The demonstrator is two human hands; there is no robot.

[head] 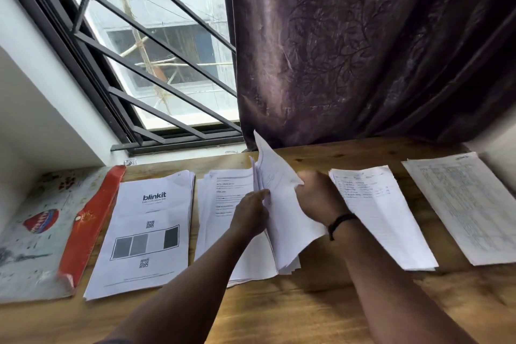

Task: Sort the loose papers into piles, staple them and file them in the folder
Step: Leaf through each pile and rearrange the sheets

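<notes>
Several paper piles lie in a row on the wooden table (279,313). The blinkit pile (145,232) is on the left, a text pile (220,218) in the middle, a list pile (382,215) and a table-print pile (469,204) on the right. Over the middle pile a sheaf of white sheets (282,204) stands lifted and tilted. My left hand (251,215) pinches its left edge. My right hand (318,198) grips its right edge. A folder with a red flap (89,221) lies at the far left.
A dark curtain (363,50) hangs behind the table's far edge. A barred window (156,59) and a white wall ledge (42,109) stand at the back left. Bare wood runs along the table's near side.
</notes>
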